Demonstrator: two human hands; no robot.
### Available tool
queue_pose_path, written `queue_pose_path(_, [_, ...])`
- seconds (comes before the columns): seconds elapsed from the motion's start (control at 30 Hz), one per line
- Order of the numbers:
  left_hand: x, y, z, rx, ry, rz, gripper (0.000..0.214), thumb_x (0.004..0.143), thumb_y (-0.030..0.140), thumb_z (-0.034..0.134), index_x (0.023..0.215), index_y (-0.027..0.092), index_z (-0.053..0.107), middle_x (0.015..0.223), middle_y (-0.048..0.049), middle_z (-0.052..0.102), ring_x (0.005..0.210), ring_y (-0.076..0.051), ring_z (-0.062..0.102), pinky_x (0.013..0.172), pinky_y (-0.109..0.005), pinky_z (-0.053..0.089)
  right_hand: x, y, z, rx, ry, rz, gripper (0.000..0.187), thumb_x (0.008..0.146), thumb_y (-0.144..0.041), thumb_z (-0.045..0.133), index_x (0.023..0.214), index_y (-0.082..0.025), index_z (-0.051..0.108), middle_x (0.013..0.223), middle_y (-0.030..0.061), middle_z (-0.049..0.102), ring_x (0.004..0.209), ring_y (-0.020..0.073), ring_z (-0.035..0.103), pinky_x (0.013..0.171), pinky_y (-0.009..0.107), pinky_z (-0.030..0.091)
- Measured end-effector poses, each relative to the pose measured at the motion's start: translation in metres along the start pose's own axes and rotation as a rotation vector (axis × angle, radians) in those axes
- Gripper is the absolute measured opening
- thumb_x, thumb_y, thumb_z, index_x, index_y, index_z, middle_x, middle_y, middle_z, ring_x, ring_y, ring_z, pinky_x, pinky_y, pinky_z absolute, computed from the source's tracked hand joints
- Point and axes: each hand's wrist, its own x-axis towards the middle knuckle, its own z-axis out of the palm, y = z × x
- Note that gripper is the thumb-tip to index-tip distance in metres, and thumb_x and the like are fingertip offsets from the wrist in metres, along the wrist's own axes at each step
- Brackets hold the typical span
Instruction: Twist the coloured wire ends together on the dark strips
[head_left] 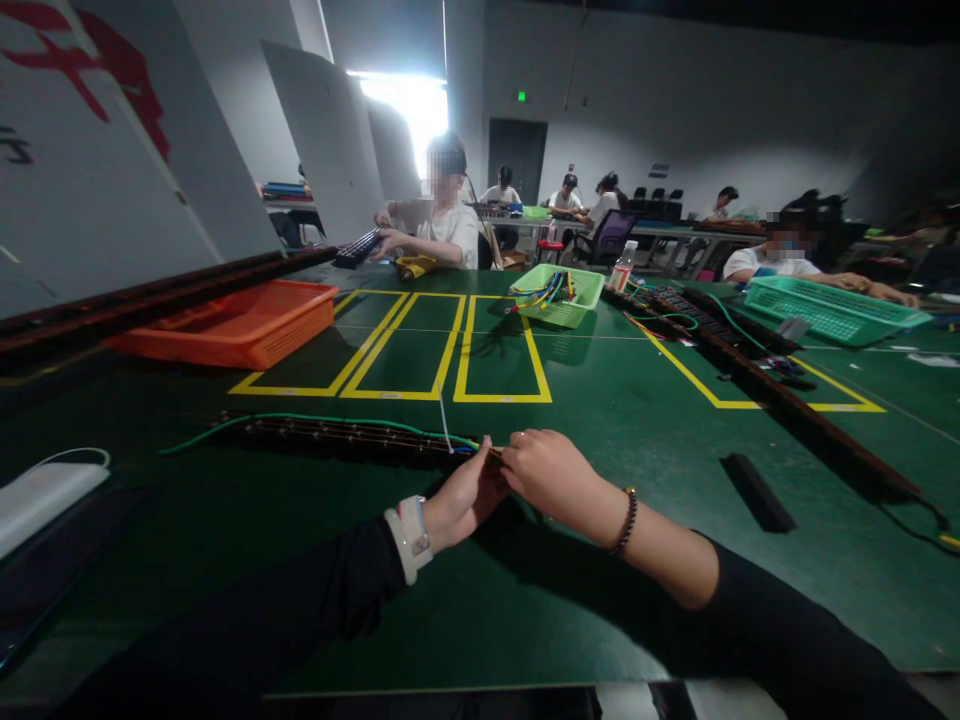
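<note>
My left hand (pixel 463 497) and my right hand (pixel 551 470) meet at the right end of a long dark strip (pixel 330 437) lying on the green table (pixel 525 590). Green, blue and yellow wires (pixel 300 420) run along the strip to my fingertips. A thin white tie (pixel 445 420) sticks up from the strip just beside my left thumb. Both hands are closed in a pinch around the wire ends and the strip's end. My left wrist wears a white band, my right wrist a bead bracelet.
An orange tray (pixel 240 320) sits at the left, a green basket (pixel 559 295) of coloured wires beyond the yellow marked boxes (pixel 442 345), a teal basket (pixel 832 310) at the right. Another long strip (pixel 757 375) crosses the right side. A white power bank (pixel 41 495) lies left. Other people work at tables behind.
</note>
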Motion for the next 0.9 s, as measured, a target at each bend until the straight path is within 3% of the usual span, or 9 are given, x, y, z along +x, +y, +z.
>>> queue_pose_path(0.13, [-0.002, 0.001, 0.004, 0.009, 0.031, -0.042, 0.029, 0.09, 0.036, 0.045, 0.075, 0.014, 0.057, 0.085, -0.007, 0.066, 0.087, -0.017, 0.062, 0.082, -0.029, 0.047, 0.0, -0.009, 0.013, -0.043, -0.068, 0.025, 0.013, 0.083, -0.013, 0.051, 0.091, -0.011, 0.061, 0.086, 0.0124, 0.063, 0.077, 0.0215, 0.06, 0.064, 0.029, 0.043])
queue_pose_path(0.23, [-0.001, 0.001, 0.003, 0.017, 0.006, -0.037, 0.031, 0.089, 0.039, 0.047, 0.073, 0.014, 0.057, 0.087, -0.0077, 0.066, 0.092, -0.018, 0.061, 0.085, -0.03, 0.046, 0.0, -0.009, 0.012, -0.028, -0.097, 0.057, 0.013, 0.083, -0.011, 0.048, 0.091, -0.011, 0.059, 0.086, 0.0136, 0.063, 0.076, 0.0209, 0.061, 0.063, 0.028, 0.043])
queue_pose_path(0.43, [-0.001, 0.0, 0.001, 0.063, -0.086, 0.0, 0.032, 0.089, 0.042, 0.045, 0.084, 0.014, 0.059, 0.091, -0.0093, 0.066, 0.094, -0.019, 0.06, 0.09, -0.035, 0.044, 0.003, 0.021, -0.005, 0.014, -0.046, 0.21, 0.013, 0.091, -0.02, 0.041, 0.096, -0.017, 0.053, 0.087, 0.0082, 0.063, 0.071, 0.0182, 0.062, 0.058, 0.025, 0.04])
queue_pose_path(0.57, [-0.002, 0.0, 0.001, 0.106, -0.073, 0.029, 0.027, 0.091, 0.034, 0.043, 0.089, 0.012, 0.058, 0.093, -0.0111, 0.065, 0.093, -0.02, 0.061, 0.093, -0.04, 0.043, 0.01, 0.037, 0.008, -0.014, -0.037, 0.17, 0.015, 0.092, -0.018, 0.04, 0.095, -0.019, 0.055, 0.092, 0.007, 0.061, 0.072, 0.0165, 0.062, 0.058, 0.024, 0.038])
queue_pose_path(0.73, [0.0, 0.0, 0.0, 0.115, -0.079, -0.001, 0.029, 0.092, 0.035, 0.041, 0.092, 0.01, 0.057, 0.101, -0.0142, 0.063, 0.095, -0.02, 0.061, 0.094, -0.041, 0.043, 0.017, 0.04, 0.031, -0.042, -0.059, 0.014, 0.012, 0.088, -0.016, 0.048, 0.093, -0.016, 0.059, 0.089, 0.0081, 0.06, 0.075, 0.0173, 0.06, 0.064, 0.025, 0.038])
queue_pose_path(0.9, [0.001, 0.0, -0.003, 0.11, -0.086, -0.009, 0.03, 0.091, 0.036, 0.043, 0.09, 0.01, 0.058, 0.098, -0.0136, 0.064, 0.094, -0.02, 0.061, 0.094, -0.04, 0.042, 0.018, 0.047, 0.031, 0.028, -0.063, -0.025, 0.015, 0.086, -0.014, 0.052, 0.095, -0.016, 0.064, 0.089, 0.0084, 0.062, 0.084, 0.0178, 0.058, 0.075, 0.028, 0.038])
